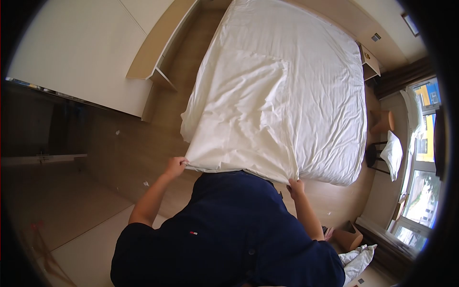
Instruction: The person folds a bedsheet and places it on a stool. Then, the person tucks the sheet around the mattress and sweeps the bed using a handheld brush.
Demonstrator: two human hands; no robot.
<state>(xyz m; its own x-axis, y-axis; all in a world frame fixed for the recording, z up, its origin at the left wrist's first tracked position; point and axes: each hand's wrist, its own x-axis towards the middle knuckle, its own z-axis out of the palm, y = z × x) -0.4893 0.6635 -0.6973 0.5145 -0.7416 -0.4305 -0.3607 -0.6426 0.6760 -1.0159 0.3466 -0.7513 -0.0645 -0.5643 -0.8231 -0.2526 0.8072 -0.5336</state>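
A white fabric cover [239, 115], like a bed sheet or duvet cover, lies wrinkled over the near left part of the bed. Its near edge is stretched between my two hands, close to my waist. My left hand [176, 166] pinches the near left corner. At the near right corner, my right hand [295, 187] is closed on the same edge. Beneath and beyond the cover, a white sheet [327, 115] is spread over the bed, with creases along its right side.
To the left stand a white cabinet [81, 48] and a wooden shelf edge [158, 43]. A nightstand [369, 62] is at the far right. Near the window are a brown stool [382, 121] and a chair with a white pillow [392, 155]. Wooden floor [138, 143] surrounds the bed.
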